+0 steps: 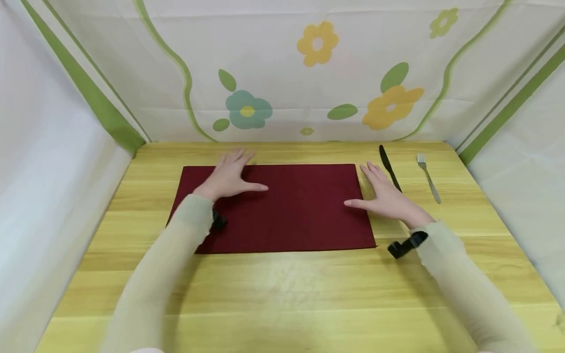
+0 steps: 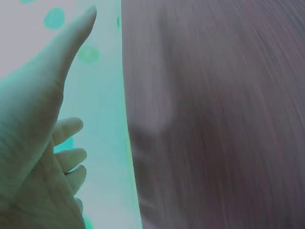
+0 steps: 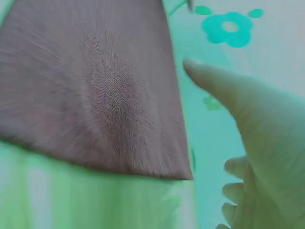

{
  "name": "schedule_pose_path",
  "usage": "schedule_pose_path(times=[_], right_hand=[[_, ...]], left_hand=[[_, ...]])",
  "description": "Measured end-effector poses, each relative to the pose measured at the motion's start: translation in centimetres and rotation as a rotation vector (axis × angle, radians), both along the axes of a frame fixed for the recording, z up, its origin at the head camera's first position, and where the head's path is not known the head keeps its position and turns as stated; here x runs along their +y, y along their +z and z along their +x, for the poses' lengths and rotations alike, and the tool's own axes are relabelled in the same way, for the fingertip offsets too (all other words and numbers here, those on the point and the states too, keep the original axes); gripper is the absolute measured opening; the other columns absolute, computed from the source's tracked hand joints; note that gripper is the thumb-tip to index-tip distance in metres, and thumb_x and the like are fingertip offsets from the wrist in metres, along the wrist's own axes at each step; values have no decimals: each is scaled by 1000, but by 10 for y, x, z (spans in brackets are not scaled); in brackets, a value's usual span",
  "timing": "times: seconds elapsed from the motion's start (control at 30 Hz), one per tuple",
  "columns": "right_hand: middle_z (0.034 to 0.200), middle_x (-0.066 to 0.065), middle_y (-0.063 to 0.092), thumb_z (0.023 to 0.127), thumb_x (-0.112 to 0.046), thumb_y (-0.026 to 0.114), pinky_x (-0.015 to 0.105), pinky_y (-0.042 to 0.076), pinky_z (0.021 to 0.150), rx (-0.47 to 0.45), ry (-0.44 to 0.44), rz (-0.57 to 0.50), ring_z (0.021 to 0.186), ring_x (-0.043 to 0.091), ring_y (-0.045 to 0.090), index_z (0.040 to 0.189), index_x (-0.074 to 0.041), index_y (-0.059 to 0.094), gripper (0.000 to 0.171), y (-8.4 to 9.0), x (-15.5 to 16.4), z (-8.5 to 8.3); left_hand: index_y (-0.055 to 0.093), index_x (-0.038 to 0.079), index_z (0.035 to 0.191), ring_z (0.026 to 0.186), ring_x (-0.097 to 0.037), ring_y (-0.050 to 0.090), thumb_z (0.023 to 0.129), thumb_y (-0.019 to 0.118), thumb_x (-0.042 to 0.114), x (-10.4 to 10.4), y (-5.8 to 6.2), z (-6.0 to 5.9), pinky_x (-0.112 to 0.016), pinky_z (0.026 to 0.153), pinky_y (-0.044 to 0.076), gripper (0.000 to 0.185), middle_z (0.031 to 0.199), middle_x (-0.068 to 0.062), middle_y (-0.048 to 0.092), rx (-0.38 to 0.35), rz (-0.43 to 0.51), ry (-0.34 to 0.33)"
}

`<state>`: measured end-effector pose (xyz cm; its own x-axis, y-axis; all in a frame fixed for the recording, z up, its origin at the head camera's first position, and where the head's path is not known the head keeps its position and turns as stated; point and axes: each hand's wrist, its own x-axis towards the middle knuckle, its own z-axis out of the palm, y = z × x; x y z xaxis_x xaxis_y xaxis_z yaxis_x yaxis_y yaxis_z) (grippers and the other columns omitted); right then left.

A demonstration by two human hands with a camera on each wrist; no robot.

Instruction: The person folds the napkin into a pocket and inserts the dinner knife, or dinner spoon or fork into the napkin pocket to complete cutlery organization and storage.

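Observation:
A dark red rectangular cloth (image 1: 300, 211), possibly a placemat, lies flat on the wooden table. Above its left part is my left hand (image 1: 231, 175), thumb pointing inward and fingers reaching past the far edge. My right hand (image 1: 386, 196) hovers by the right edge, its thumb over the cloth. Both hands hold nothing, with fingers extended; the wrist views show the left hand (image 2: 33, 133) and right hand (image 3: 267, 138) beside the cloth. A black table knife (image 1: 388, 164) lies just beyond the right hand, which hides its lower end. Farther right rests a metal fork (image 1: 428, 176).
The wooden table (image 1: 282, 289) reaches a flowered white curtain (image 1: 282, 63) at the back. White fabric panels with green stripes stand on both sides. A black wrist strap (image 1: 407, 245) sits on the right forearm.

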<state>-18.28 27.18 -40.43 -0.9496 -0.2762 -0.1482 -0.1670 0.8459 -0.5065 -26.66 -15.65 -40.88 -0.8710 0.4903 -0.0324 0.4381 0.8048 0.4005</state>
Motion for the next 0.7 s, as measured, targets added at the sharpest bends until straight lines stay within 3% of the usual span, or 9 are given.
schedule_pose_path(times=[0.1,0.3,0.5,0.6,0.7], right_hand=[[169,17,3,87,-60,75,67,19,114,-8,-51,-40,152,40,6,164,-7,9,115,5,13,20],[153,29,39,90,-49,77,64,36,107,-7,-148,-170,135,50,40,156,3,32,96,9,28,56],[125,22,65,89,-37,82,41,56,86,15,-218,-249,107,35,65,138,5,56,70,0,26,84],[111,15,70,87,-38,83,29,56,76,-2,-260,-242,95,27,67,130,3,63,62,-7,21,96],[100,7,71,87,-39,83,27,55,71,-13,-294,-224,89,21,68,123,-1,68,55,-13,19,107]], left_hand=[[31,11,161,153,-32,13,80,72,72,38,-2,-4,-49,122,4,109,165,-16,22,-3,58,-46],[35,12,159,150,-28,23,84,75,63,111,0,-9,-47,121,18,99,163,-10,31,-24,177,-119],[41,15,157,144,-20,36,87,78,54,163,-8,-10,-39,115,33,88,158,-1,41,-90,377,-80],[44,15,156,142,-17,39,88,78,50,183,-15,-7,-36,113,36,83,156,2,43,-123,450,-50],[45,15,155,142,-17,39,91,77,46,203,-20,-5,-33,112,36,78,156,1,44,-147,459,-58]])
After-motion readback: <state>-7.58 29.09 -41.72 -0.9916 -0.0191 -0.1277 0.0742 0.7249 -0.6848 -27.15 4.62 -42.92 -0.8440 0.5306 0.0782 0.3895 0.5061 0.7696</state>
